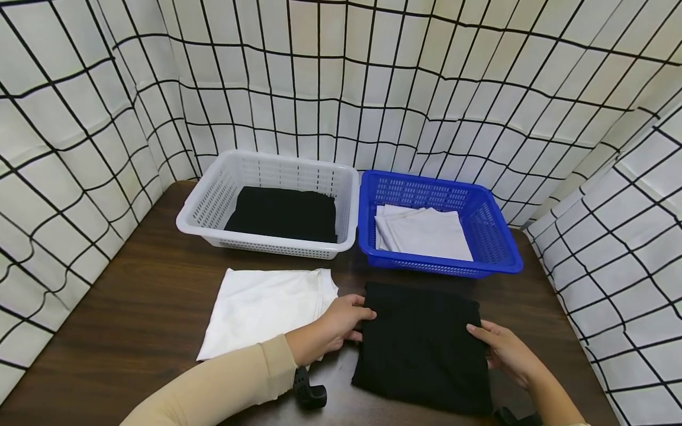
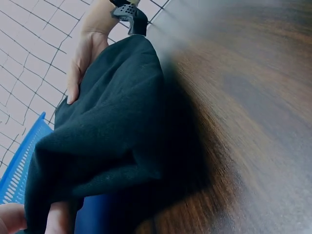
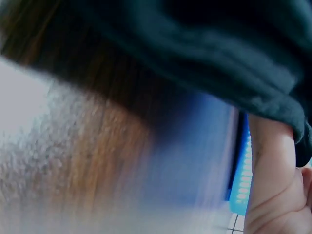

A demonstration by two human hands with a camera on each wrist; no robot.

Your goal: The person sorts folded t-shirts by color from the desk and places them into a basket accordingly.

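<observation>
A folded black cloth [image 1: 421,349] hangs between both hands, slightly off the brown table. Its left edge is pinched by the left hand [image 1: 341,322], thumb on top and fingers underneath. On the opposite edge the right hand [image 1: 506,355] grips the cloth in the same way. The left wrist view shows the cloth's sagging underside with a shadow below it. In the right wrist view a finger [image 3: 273,165] supports the cloth from beneath. Beside the left hand lies a folded white cloth [image 1: 261,307], partly covered by that forearm.
A white basket [image 1: 194,222] at the back holds folded black cloth [image 1: 288,216]. To its right, touching or nearly so, a blue basket [image 1: 503,248] holds folded white cloth [image 1: 426,234]. White, black-gridded curtains [image 1: 319,89] surround the wooden table [image 1: 122,331].
</observation>
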